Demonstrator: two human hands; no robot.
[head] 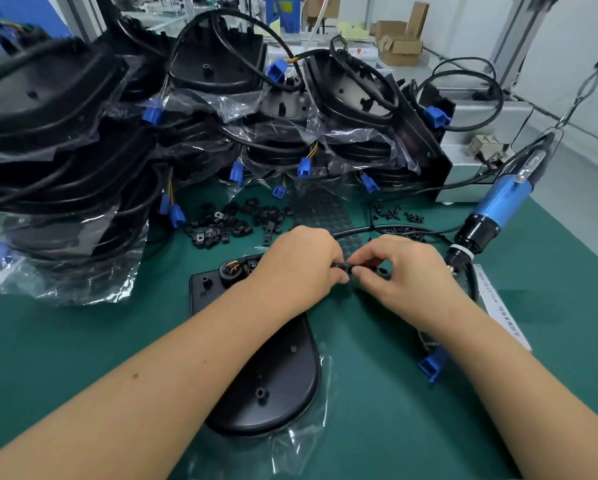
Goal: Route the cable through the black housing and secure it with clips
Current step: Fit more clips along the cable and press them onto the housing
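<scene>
- The green mat (65, 341) lies bare at near left, and again at near right past the blue connector (433, 365).
- A stack of bagged housings (82, 161) walls off the far left and back.
- Loose black clips (228, 223) and small screws (399, 216) litter the strip just beyond the hands (little clean mat there).
- The hanging blue screwdriver (495, 209) crowds the right side, close to the right hand (405, 271).
- The black housing (276, 375) fills the middle, under the left forearm.
</scene>
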